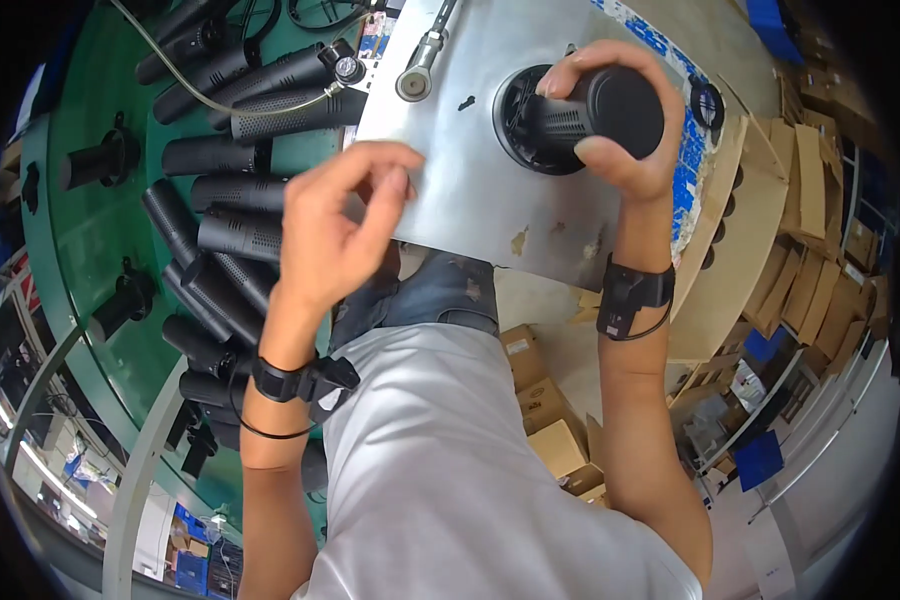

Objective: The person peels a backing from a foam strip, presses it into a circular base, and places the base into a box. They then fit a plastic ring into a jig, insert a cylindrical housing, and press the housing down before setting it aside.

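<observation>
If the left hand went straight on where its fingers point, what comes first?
Probably the round black base of the cylinder in the right hand, across the metal plate. How high the left hand sits is unclear, so it might touch the plate first.

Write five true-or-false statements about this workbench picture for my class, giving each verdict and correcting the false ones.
1. The right hand grips a black cylinder. True.
2. Both hands are on that cylinder. False: the left hand is apart from it.
3. Several black perforated tubes lie on the green surface to the left. True.
4. The person wears a red shirt. False: the shirt is white.
5. A black strap is worn on each wrist. True.
</observation>
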Demonstrator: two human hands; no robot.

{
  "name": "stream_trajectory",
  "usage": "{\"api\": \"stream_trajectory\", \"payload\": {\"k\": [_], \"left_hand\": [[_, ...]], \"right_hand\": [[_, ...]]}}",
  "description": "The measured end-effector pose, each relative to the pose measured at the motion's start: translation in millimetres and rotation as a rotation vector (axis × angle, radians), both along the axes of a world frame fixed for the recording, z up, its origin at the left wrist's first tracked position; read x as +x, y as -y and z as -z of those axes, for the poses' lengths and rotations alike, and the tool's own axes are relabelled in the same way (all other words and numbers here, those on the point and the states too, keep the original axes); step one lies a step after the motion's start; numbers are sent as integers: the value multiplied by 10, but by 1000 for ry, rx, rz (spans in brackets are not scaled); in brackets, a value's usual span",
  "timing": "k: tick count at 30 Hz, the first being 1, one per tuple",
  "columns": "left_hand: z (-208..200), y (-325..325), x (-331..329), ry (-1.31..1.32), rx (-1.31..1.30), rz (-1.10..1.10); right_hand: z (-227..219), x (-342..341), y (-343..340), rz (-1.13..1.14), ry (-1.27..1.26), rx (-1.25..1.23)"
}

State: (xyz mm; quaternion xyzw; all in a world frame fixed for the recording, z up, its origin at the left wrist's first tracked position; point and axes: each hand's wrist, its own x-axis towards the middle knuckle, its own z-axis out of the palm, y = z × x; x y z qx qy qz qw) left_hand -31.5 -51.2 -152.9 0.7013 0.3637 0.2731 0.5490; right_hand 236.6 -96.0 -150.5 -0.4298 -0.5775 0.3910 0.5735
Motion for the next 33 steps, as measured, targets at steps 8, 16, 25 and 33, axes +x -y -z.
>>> {"api": "stream_trajectory", "payload": {"k": [8,16,25,33], "left_hand": [[214,290,77,-114,108,-74],[399,299,171,-97,409,-134],[458,332,179,-109,478,-159],[541,297,254,-137,679,-117]], "right_hand": [[37,-438,95,666,142,188],[-75,-117,1,123,-157,44],[131,-368,96,561,136,320],[-21,-216,74,210,-116,-22]]}}
